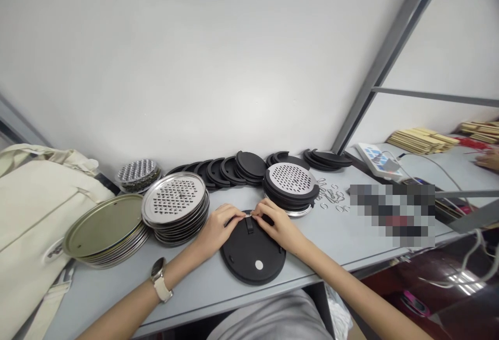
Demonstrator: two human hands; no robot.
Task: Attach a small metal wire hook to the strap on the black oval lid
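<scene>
A round black disc (pixel 253 257) with a white dot and a short black strap (pixel 250 225) lies on the table in front of me. At the strap's upper end is a small silvery metal ring (pixel 248 216), mostly hidden by fingertips. My left hand (pixel 219 226) pinches it from the left, fingers closed. From the other side my right hand (pixel 278 225) pinches it too, thumb and fingertips together. Several loose rings and clips (pixel 331 197) are scattered to the right, beyond my right hand.
Stacked perforated metal grater plates (pixel 177 199) stand left of my hands, beside olive trays (pixel 103 225) and a cream bag (pixel 42 210). Behind are black discs (pixel 249 166) and a grater-topped stack (pixel 292 179). A metal frame post (pixel 382 64) rises right; another person's hand (pixel 489 159) shows far right.
</scene>
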